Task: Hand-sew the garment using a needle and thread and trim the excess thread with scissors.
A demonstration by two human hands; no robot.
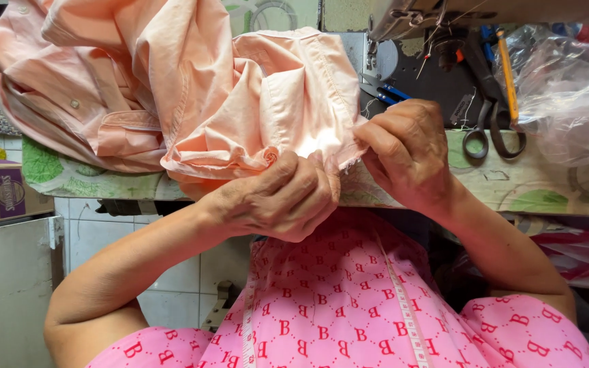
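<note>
A peach-coloured shirt (172, 88) lies bunched over the sewing table and hangs off its front edge. My left hand (281, 197) is closed on a gathered fold of the shirt's lower edge. My right hand (407, 150) pinches the same edge just to the right, the fingertips of both hands almost touching. A bright patch of light falls on the fabric between them. The sewing machine head (431, 20) sits behind my right hand.
Black-handled scissors (492, 116) and a small blue-handled snipper (383, 88) lie on the patterned table (533, 184). A clear plastic bag (574, 88) is at the right. A cardboard box (1, 191) stands at the left. A measuring tape (403, 307) hangs over my pink patterned top.
</note>
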